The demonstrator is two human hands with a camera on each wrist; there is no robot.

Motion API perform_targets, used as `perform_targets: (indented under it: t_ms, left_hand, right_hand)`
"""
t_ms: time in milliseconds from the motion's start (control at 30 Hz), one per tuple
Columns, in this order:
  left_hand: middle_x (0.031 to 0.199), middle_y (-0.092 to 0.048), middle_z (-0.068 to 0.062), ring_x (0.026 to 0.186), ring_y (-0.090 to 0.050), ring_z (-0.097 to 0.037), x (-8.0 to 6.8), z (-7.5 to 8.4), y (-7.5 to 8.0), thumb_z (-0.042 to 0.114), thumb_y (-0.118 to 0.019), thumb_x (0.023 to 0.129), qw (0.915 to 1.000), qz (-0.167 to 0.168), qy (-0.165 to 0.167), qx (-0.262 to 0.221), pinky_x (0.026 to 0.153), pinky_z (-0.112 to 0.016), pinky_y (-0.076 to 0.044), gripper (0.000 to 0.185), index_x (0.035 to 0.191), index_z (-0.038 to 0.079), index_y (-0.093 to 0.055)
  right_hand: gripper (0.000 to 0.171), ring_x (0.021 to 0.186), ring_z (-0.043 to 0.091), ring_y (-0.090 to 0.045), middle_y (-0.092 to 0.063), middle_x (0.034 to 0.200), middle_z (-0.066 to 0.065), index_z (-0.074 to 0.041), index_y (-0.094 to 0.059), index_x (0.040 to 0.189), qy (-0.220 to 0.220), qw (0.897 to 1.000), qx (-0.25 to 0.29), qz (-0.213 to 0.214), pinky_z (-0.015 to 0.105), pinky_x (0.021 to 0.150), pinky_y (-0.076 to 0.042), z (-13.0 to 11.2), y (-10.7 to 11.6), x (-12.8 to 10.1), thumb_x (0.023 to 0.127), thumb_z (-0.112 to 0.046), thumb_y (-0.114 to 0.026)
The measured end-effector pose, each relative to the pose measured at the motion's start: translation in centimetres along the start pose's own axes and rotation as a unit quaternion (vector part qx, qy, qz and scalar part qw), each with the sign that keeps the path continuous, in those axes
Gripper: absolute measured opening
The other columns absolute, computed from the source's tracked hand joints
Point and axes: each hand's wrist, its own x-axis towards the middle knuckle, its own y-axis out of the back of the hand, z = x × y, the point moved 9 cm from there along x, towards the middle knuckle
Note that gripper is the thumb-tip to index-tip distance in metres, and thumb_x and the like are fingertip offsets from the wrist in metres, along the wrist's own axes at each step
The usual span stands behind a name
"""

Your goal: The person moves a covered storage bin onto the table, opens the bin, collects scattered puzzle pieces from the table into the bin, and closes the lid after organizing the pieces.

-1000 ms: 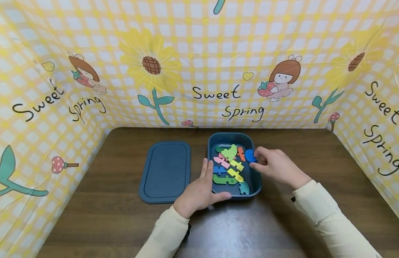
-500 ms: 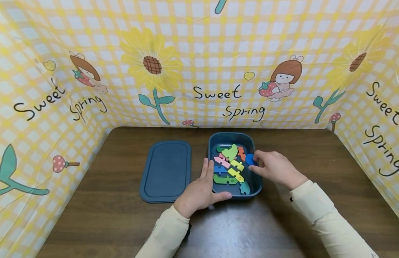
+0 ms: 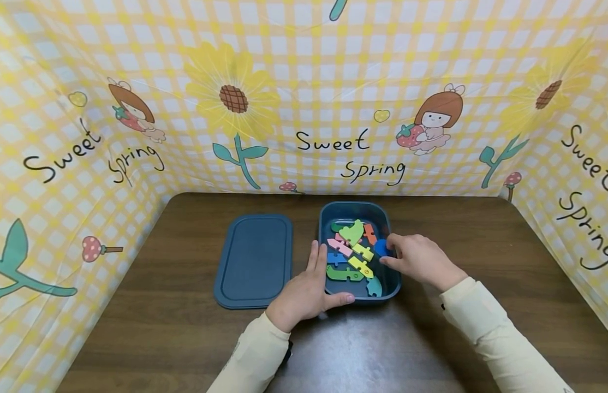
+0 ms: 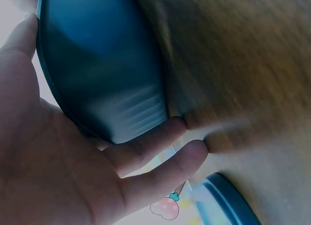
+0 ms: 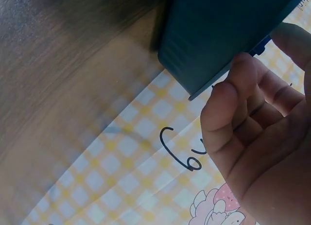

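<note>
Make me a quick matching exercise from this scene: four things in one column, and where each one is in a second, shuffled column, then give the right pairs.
Things:
1. lid
2. blue piece
3. left hand
4. teal piece

Places:
A. pinched by the right hand over the box
B. in the box's near right corner
C. flat on the table, left of the box
D. against the box's near left side

Pairs: 1-C, 2-A, 3-D, 4-B

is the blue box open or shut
Open: the lid lies flat on the table beside the box, and puzzle pieces show inside.
</note>
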Motion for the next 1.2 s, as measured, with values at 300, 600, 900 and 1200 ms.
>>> perform_targets:
  t_ms: [300,600,900,1200]
  left_hand:
    - [0.168,0.016,-0.004,0.086,-0.067,-0.027,-0.1,0.0,0.0,0.069,-0.067,0.085,1.0000,0.002,0.001,-0.003,0.067,-0.038,-0.051,0.119,0.163,0.015,0.005]
    - [0.168,0.014,-0.007,0.100,-0.067,-0.034,-0.2,-0.1,0.1,0.070,-0.067,0.085,1.0000,0.004,-0.001,-0.007,0.075,-0.041,-0.054,0.119,0.163,0.014,0.005]
    - [0.168,0.010,-0.010,0.105,-0.067,-0.033,-0.7,-0.4,1.6,0.064,-0.069,0.087,0.9994,0.016,-0.023,-0.020,0.077,-0.042,-0.055,0.115,0.163,0.014,0.002]
    - [0.166,-0.021,-0.011,0.146,-0.031,-0.036,-2.3,-2.1,5.0,0.062,-0.066,0.091,0.9970,0.060,-0.032,0.038,0.109,-0.059,-0.032,0.095,0.160,0.009,-0.028]
  right_hand:
    - [0.039,0.062,0.015,-0.051,-0.058,0.075,0.000,-0.003,-0.066,0.112,-0.007,1.000,0.003,-0.003,0.031,0.055,-0.044,0.1,-0.2,0.0,0.090,-0.033,-0.079]
    - [0.032,0.057,0.014,-0.049,-0.052,0.067,0.000,-0.005,-0.066,0.115,-0.005,0.999,0.031,0.011,0.031,0.051,-0.042,-0.8,0.5,-0.4,0.095,-0.029,-0.074]
    - [0.031,0.056,0.012,-0.049,-0.052,0.065,-0.004,-0.008,-0.067,0.116,0.033,0.997,0.056,0.034,0.029,0.050,-0.044,-4.2,1.6,-0.7,0.094,-0.028,-0.074]
    - [0.033,0.064,0.011,-0.053,-0.058,0.075,-0.005,-0.009,-0.069,0.118,0.076,0.994,0.059,0.050,0.030,0.057,-0.047,-8.6,1.2,-0.6,0.093,-0.029,-0.076]
